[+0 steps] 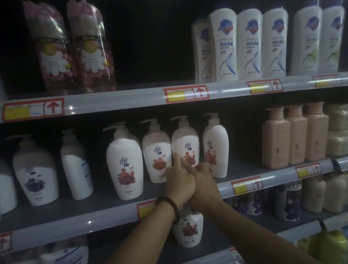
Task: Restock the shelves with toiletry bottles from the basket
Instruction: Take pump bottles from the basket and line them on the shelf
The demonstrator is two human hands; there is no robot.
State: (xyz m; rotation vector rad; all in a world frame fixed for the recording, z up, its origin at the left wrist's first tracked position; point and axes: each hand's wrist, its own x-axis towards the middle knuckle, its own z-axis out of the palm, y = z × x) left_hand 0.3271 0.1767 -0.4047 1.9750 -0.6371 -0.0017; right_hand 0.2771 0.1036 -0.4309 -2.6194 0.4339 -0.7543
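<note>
My left hand (180, 184) rests straight fingers on a shelved white flower-printed plastic pump bottle (185, 145); my right hand (204, 180) looks curled, its grip I cannot tell. Gaps remain on the grey shelf (96, 206)

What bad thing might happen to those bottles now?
1. The white pump bottle with a red flower label, touched by the left hand and right hand, stands close between matching bottles. A hard push might topple the right-side neighbour.
2. Another matching bottle stands nearer the grey shelf edge; a bumping arm could knock it off.
</note>
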